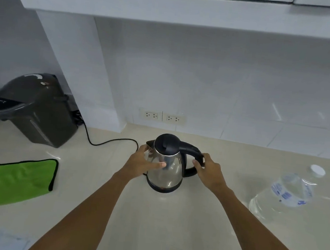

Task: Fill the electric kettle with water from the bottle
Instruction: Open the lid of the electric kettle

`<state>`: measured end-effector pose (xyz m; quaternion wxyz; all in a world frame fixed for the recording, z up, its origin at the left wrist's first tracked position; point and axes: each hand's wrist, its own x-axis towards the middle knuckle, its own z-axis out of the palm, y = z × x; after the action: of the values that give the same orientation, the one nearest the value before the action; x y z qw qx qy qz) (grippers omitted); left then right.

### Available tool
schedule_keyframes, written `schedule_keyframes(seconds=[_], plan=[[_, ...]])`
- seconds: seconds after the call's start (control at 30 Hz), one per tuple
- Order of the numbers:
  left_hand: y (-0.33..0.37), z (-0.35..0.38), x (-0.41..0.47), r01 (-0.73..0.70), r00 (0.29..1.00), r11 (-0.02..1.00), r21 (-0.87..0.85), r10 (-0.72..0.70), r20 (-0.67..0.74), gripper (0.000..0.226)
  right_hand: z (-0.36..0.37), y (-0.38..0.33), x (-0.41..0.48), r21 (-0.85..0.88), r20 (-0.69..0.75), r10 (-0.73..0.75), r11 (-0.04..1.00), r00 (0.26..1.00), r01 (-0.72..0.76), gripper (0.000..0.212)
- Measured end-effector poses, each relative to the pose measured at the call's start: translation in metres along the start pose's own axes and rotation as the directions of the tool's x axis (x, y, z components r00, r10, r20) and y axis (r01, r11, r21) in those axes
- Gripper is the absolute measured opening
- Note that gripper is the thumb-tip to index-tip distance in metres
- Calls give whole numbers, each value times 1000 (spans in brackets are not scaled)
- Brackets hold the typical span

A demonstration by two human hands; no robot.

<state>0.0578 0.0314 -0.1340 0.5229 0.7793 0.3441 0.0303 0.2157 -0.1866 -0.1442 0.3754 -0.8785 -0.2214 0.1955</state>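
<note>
A steel electric kettle (172, 168) with a black lid and handle stands on its black base in the middle of the counter, lid down. My left hand (142, 163) is pressed against the kettle's left side, thumb across the steel wall. My right hand (209, 170) curls around the black handle on the right. A large clear water bottle (284, 195) with a white cap and blue label stands to the right, capped, untouched by either hand.
A dark grey hot-water dispenser (32, 107) sits at the back left, its black cord (108, 142) trailing toward the kettle. A green cloth (17, 182) lies at the front left. Two wall sockets (162, 116) are behind the kettle. Overhead cabinets hang above.
</note>
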Motion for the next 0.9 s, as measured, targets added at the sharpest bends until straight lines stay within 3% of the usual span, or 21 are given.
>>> schedule_keyframes(seconds=[0.33, 0.9], plan=[[-4, 2, 0, -27, 1000, 994, -110, 26, -15, 78, 5, 0, -2, 32, -89, -52, 998, 995, 55, 29], [2, -12, -13, -88, 996, 966, -242, 85, -22, 92, -4, -21, -19, -24, -161, -132, 991, 978, 129, 32]])
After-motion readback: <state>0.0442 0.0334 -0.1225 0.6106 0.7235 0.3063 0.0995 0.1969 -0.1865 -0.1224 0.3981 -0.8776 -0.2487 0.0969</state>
